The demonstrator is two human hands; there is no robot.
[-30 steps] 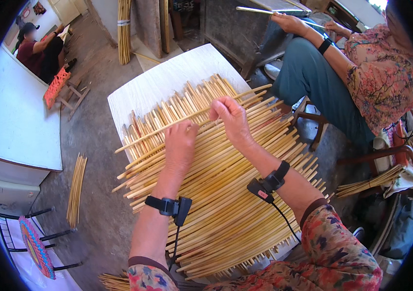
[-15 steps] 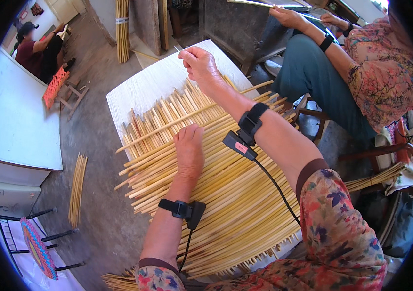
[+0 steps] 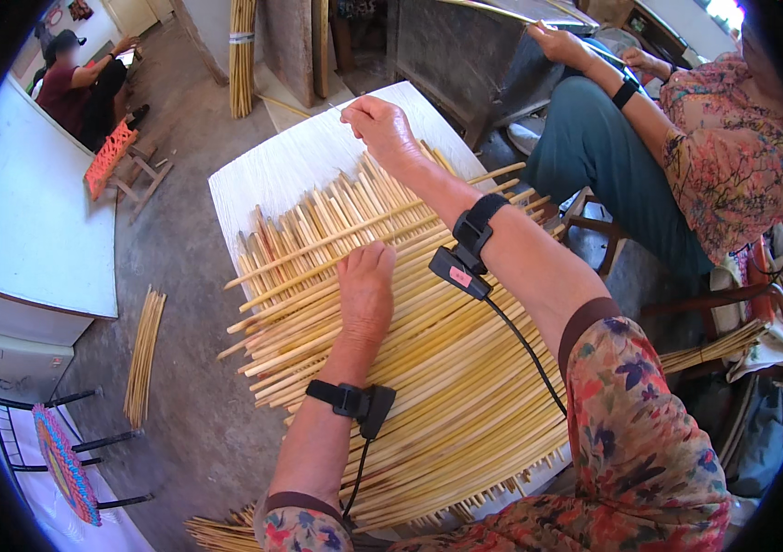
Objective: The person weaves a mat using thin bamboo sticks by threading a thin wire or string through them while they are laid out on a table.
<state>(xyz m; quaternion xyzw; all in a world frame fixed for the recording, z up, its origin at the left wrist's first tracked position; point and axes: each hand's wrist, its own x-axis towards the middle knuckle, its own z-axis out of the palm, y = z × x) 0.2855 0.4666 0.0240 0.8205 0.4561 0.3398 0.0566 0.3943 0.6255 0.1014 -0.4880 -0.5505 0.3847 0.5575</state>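
A woven mat of pale yellow sticks lies on a white board, with one row of short upright-pointing ends along its far side and longer sticks lying crosswise. My left hand rests on the sticks near that far side, fingers curled over a crosswise stick. My right hand is raised over the board's far part, its fingers pinched on something thin and pale, too small to name. Both wrists carry black straps with small boxes.
A co-worker sits close at right holding long sticks; another person sits far left. Stick bundles stand at the back and lie on the floor. A low orange stool, black chair and white counter are at left.
My right hand has risen from the sticks toward the back and left, past the far stick ends. My left hand has shifted slightly right and nearer to me, staying on the sticks.
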